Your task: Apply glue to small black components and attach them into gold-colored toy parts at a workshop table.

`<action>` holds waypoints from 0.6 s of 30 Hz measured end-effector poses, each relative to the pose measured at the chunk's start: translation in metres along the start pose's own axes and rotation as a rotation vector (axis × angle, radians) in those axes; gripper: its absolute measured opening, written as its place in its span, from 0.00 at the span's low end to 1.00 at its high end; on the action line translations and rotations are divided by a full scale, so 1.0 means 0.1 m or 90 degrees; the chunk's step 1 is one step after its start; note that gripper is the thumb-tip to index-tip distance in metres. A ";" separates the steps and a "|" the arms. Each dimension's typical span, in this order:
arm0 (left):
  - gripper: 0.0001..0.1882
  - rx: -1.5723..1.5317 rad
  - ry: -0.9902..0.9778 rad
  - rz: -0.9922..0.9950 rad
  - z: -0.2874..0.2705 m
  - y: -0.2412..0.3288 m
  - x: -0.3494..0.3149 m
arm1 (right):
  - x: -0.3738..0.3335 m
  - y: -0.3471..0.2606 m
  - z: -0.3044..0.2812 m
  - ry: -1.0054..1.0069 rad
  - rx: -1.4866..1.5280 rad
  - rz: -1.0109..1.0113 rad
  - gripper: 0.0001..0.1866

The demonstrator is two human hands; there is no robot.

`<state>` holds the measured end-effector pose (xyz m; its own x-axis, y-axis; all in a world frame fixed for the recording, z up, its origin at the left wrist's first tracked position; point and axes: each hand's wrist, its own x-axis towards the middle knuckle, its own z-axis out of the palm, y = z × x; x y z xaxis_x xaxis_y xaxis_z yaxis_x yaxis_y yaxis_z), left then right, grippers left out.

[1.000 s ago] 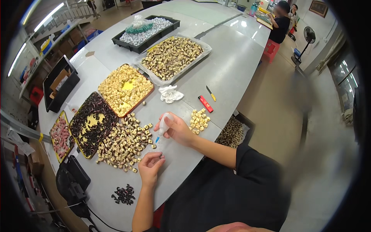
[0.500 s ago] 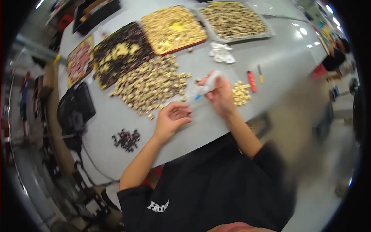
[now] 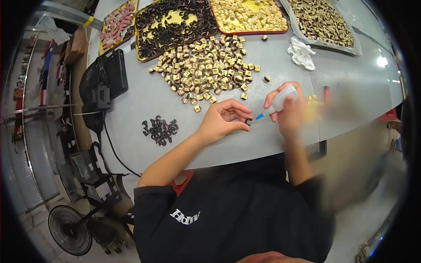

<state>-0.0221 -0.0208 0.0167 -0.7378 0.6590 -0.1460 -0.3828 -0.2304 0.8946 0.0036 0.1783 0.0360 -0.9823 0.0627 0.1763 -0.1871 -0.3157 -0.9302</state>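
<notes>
Between the thumb and fingertips of my left hand (image 3: 226, 119) is a small black curved piece (image 3: 248, 121). My right hand (image 3: 287, 109) is wrapped round a white squeeze bottle (image 3: 283, 98). The bottle's blue needle tip (image 3: 259, 117) points down and left, close beside the black piece; whether they touch I cannot tell. Left of my left hand lies a small heap of black curved pieces (image 3: 160, 130). Beyond it spreads a large pile of small cream-and-dark blocks (image 3: 206, 65). A few pale pieces (image 3: 312, 100) show, partly blurred, beside my right hand.
Along the far side stand a tray of black pieces (image 3: 139, 49), a tray of cream pieces (image 3: 252, 32), a tray of two-toned blocks (image 3: 357, 46) and a tray of pink pieces (image 3: 101, 41). A crumpled white cloth (image 3: 301, 53) lies right. A black device (image 3: 117, 74) with a cable sits left.
My left hand now pinches a black piece. The bottle's blue tip has come to it, and both hands sit farther right in the view, which has shifted.
</notes>
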 end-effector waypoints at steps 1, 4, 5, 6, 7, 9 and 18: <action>0.19 -0.003 0.003 -0.002 0.00 0.00 0.00 | 0.00 0.00 0.00 0.000 -0.004 0.004 0.19; 0.19 0.002 0.004 0.005 0.00 -0.01 0.00 | 0.00 0.02 0.02 -0.001 -0.016 0.003 0.19; 0.19 0.000 0.009 0.005 0.00 -0.01 0.00 | 0.00 0.03 0.02 -0.003 -0.022 -0.001 0.19; 0.19 0.001 0.008 0.001 0.00 0.00 0.00 | 0.00 0.04 0.03 -0.008 -0.021 0.003 0.19; 0.19 0.002 0.008 -0.003 0.00 0.00 0.00 | -0.01 0.05 0.03 0.011 -0.051 -0.001 0.20; 0.19 -0.001 0.015 -0.006 0.01 0.01 -0.01 | -0.03 0.07 0.05 0.047 -0.111 -0.009 0.21; 0.19 -0.002 -0.003 -0.007 0.00 0.02 0.00 | -0.02 0.04 0.08 0.040 -0.145 -0.014 0.18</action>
<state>-0.0235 -0.0213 0.0187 -0.7308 0.6652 -0.1529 -0.3924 -0.2261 0.8915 0.0046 0.1694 0.0343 -0.9745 0.1290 0.1838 -0.1964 -0.0926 -0.9761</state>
